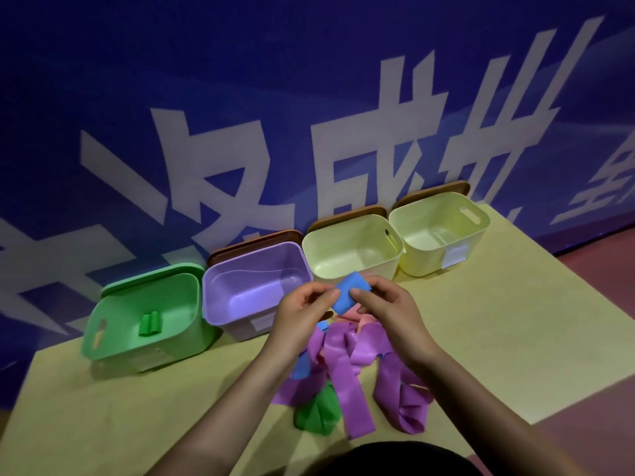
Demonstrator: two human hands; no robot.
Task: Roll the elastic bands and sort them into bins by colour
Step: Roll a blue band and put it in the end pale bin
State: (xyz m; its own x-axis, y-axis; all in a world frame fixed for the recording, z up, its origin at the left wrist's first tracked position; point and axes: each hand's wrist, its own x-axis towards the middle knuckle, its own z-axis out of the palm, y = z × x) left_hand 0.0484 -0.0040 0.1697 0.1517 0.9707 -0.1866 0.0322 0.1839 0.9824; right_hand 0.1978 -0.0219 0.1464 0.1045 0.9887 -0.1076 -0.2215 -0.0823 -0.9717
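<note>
Both hands, left hand (302, 312) and right hand (385, 304), pinched the blue band (350, 295) at mid-frame, above the table (120, 407). Each grip should stay tight so the roll kept neat.

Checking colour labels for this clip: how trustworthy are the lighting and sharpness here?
Head view: dim, blue-tinted light; bins and table edges bend from wide-angle distortion; soft overall, yet the blue roll pinched by left hand and right hand reads clearly; shadows darken the frame corners.
</note>
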